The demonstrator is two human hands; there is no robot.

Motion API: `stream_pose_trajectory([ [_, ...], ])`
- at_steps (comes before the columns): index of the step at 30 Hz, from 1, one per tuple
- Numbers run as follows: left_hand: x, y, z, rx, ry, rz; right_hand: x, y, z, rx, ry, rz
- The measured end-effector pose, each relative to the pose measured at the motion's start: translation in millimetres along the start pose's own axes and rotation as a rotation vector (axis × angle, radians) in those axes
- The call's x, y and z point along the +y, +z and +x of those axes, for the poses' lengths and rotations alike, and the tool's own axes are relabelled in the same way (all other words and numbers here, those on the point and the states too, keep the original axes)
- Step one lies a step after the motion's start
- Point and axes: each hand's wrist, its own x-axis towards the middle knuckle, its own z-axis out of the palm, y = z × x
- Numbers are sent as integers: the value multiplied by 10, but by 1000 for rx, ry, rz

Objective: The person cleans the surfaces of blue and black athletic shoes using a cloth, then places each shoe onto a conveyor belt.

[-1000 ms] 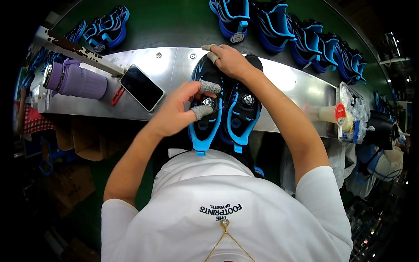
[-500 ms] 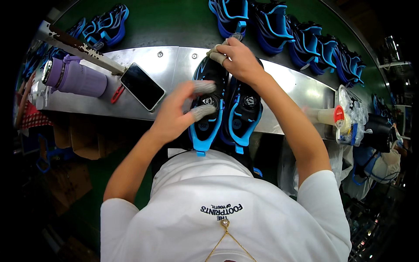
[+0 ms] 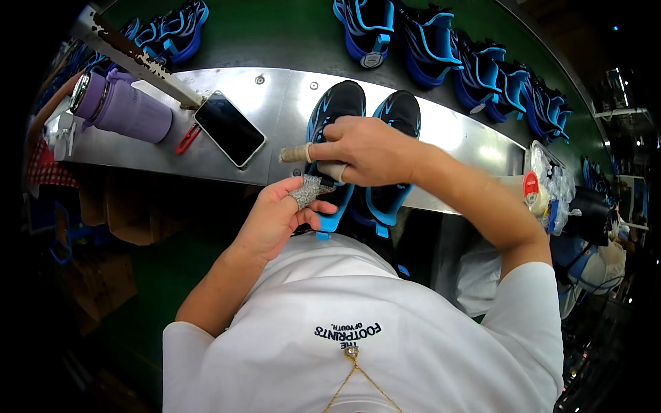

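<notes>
Two black and blue sneakers lie side by side before me, toes away: a left sneaker [image 3: 337, 100] and a right sneaker [image 3: 401, 113]. My left hand [image 3: 279, 210], with grey finger covers, is over the heel end of the left sneaker. Its thumb and finger are pinched together at a small dark piece that I cannot make out. Across the middle of both sneakers reaches my right hand [image 3: 368, 151], wearing beige finger covers. Its index finger is stretched out to the left and apart from the thumb, which is close to the left fingertips. The hands hide much of the left sneaker's opening.
On the metal ledge [image 3: 275, 103] are a phone [image 3: 231, 129], a red cutter [image 3: 187, 139] and a purple tumbler [image 3: 131, 113]. A worn metal bar [image 3: 138, 58] slants above them. More sneakers [image 3: 430, 48] line the green belt [image 3: 275, 31]. At right stands a tray of clear plastic [image 3: 554, 182].
My right hand has come from the toe end back over the sneakers' middle. My left hand has moved nearer me, and its spread fingers have closed into a pinch.
</notes>
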Motion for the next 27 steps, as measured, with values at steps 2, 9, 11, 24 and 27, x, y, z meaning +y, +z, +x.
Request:
stream_pose_trajectory([
  [2, -28, 0, 4, -11, 12, 2, -155, 102, 18, -10, 263, -200],
  [9, -48, 144, 7, 43, 90, 143, -185, 176, -146, 384, 426, 254],
  [11, 50, 215, -88, -35, 281, 834, -155, -163, -311, 422, 789, 446],
  [24, -85, 626, 224, -189, 354, 1662, -179, -94, -821, 197, 402, -94],
  [27, -184, 654, 298, -156, 400, 1674, -219, 10, -807, 185, 492, -182],
])
